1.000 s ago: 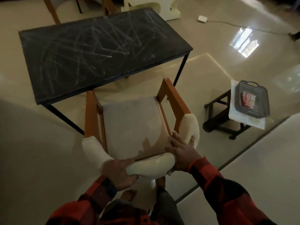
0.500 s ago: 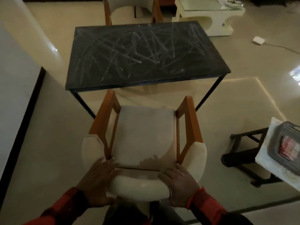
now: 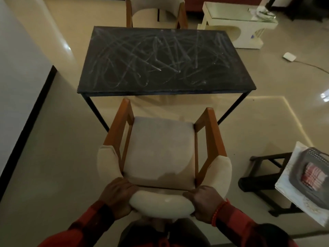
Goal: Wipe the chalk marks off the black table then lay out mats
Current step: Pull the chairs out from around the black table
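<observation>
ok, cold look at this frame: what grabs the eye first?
The black table, centre frame, scrawled all over with chalk marks. Just below it, a cream-cushioned wooden chair, its padded backrest gripped by the left hand and right hand.

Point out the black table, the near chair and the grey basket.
black table (image 3: 160, 61): head view, middle of the chalk-marked top.
near chair (image 3: 160, 152): head view, centre of the seat cushion.
grey basket (image 3: 315, 155): head view, perforated far wall.

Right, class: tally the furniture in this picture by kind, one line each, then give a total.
Chairs: 2 (near chair, far chair)
Black tables: 1
White side tables: 1
Dark stools: 1
Total: 5
</observation>
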